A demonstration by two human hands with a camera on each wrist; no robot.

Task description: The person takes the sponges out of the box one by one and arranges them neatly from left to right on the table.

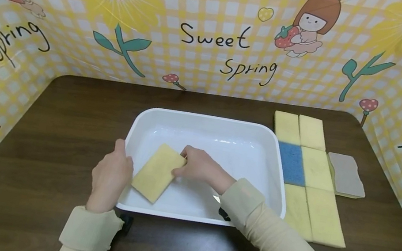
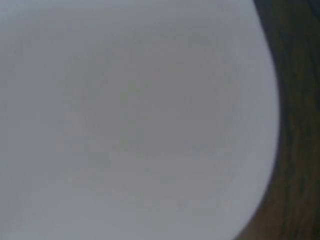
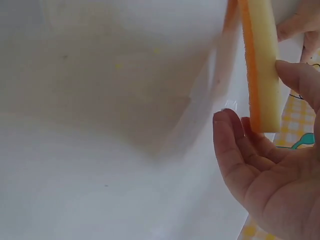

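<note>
A yellow sponge [image 1: 159, 173] is tilted over the left part of a white tray [image 1: 207, 120]. My right hand [image 1: 199, 168] pinches its right edge between thumb and fingers. In the right wrist view the sponge [image 3: 265, 65] shows edge-on, with an orange layer under the yellow foam, and the thumb of my right hand [image 3: 272, 185] is on the yellow side. My left hand [image 1: 111, 175] grips the tray's left rim. Close up and blurred, the white tray [image 2: 165, 125] fills most of the left wrist view; no fingers show there.
Right of the tray, yellow sponges [image 1: 324, 214] and one blue-faced sponge [image 1: 291, 164] lie in a two-column block on the dark wooden table [image 1: 63, 128]. A grey-topped, wavy-edged sponge [image 1: 346, 174] lies beside them. A yellow checked cloth [image 1: 210, 73] surrounds the table's back and sides.
</note>
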